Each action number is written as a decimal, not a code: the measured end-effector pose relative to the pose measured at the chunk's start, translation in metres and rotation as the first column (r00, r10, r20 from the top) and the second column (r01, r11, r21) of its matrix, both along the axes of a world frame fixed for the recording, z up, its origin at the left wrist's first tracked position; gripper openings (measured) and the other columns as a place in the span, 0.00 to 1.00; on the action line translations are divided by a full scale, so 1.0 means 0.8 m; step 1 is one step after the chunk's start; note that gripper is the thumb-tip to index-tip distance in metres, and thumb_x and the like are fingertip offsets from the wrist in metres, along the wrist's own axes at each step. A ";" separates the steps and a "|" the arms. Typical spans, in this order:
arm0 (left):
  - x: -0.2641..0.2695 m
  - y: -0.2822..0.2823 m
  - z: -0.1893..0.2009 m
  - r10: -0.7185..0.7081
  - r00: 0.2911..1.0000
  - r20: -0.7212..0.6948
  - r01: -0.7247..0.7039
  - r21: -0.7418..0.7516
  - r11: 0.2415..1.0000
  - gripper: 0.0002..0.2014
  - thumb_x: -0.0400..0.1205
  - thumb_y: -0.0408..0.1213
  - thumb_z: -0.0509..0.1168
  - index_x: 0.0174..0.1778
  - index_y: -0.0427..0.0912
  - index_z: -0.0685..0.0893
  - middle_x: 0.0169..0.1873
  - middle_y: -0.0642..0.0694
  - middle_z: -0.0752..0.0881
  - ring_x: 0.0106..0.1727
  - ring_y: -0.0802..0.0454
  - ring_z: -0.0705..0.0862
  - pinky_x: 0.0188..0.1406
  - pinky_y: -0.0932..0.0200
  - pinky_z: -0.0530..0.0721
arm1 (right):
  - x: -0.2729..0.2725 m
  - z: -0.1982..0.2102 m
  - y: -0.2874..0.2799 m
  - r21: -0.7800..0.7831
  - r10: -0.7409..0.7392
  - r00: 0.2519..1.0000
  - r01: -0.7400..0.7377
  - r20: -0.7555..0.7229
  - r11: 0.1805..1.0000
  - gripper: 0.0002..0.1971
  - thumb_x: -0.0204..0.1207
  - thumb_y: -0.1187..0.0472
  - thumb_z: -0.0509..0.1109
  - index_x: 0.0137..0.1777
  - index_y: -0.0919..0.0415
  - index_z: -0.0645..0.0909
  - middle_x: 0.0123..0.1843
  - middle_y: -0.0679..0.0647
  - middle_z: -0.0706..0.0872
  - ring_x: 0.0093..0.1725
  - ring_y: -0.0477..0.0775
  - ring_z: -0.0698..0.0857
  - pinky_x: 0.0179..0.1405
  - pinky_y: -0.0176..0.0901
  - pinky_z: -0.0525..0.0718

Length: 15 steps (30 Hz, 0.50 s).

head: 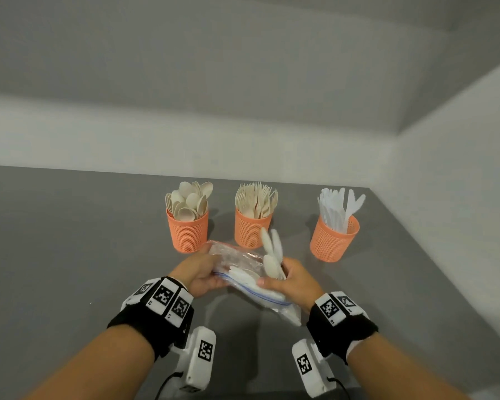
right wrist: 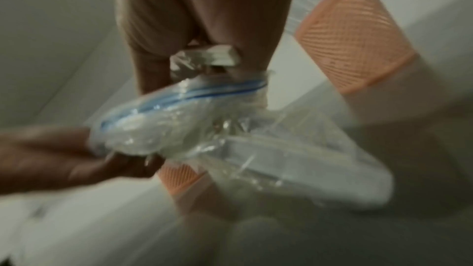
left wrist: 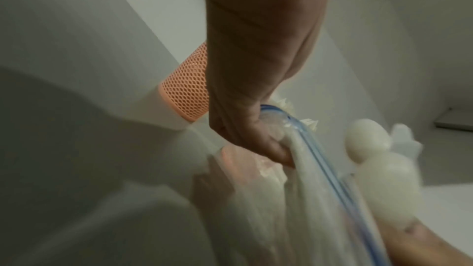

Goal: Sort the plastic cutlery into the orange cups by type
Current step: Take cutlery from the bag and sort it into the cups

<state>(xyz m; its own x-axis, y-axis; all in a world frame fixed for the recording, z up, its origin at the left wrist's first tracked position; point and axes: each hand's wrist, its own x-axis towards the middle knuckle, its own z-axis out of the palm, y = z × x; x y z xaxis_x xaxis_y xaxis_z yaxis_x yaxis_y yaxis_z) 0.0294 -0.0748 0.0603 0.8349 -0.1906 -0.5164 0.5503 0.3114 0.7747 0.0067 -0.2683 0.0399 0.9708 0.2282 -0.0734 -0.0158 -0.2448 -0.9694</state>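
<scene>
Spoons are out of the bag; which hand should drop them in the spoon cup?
Right. The right hand already grips the spoons, bowls up, while the left hand holds the bag. The spoon cup stands far left, so the reach crosses over the bag, but it looks unobstructed.

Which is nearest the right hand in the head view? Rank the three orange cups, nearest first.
From the right hand:
1. Fork cup, middle, just beyond the fingers.
2. Knife cup, off to the right.
3. Spoon cup, left, past the zip bag.
</scene>
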 end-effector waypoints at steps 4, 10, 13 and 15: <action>0.003 -0.013 0.006 0.035 0.999 0.011 -0.034 -0.098 0.995 0.17 0.86 0.22 0.48 0.66 0.44 0.68 0.49 0.36 0.81 0.45 0.40 0.84 0.25 0.48 0.88 | -0.006 0.006 0.014 -0.196 0.145 0.989 -0.134 0.042 0.971 0.22 0.66 0.67 0.78 0.56 0.50 0.74 0.45 0.38 0.82 0.44 0.30 0.83 0.44 0.20 0.77; -0.002 -0.019 0.006 0.078 0.995 0.058 -0.069 -0.135 0.988 0.22 0.81 0.14 0.50 0.69 0.36 0.67 0.50 0.33 0.81 0.46 0.39 0.84 0.27 0.51 0.90 | -0.005 0.007 0.007 -0.175 0.039 0.999 -0.036 0.013 0.984 0.17 0.70 0.65 0.75 0.58 0.53 0.78 0.48 0.47 0.86 0.48 0.46 0.85 0.52 0.38 0.81; -0.002 -0.018 0.005 0.096 0.987 0.130 -0.092 -0.035 0.995 0.24 0.78 0.11 0.49 0.59 0.41 0.73 0.50 0.36 0.80 0.43 0.43 0.83 0.24 0.56 0.89 | -0.004 0.011 0.002 0.136 -0.083 0.992 0.095 -0.094 0.986 0.11 0.71 0.70 0.73 0.53 0.60 0.82 0.45 0.54 0.90 0.46 0.51 0.89 0.52 0.44 0.86; -0.004 -0.017 0.006 0.067 0.971 0.227 -0.084 0.067 0.994 0.25 0.79 0.13 0.48 0.54 0.50 0.74 0.45 0.41 0.80 0.39 0.47 0.82 0.25 0.59 0.85 | -0.001 0.015 -0.003 0.276 -0.150 0.977 0.187 -0.150 0.943 0.07 0.73 0.72 0.70 0.45 0.59 0.82 0.34 0.52 0.89 0.36 0.49 0.89 0.46 0.44 0.87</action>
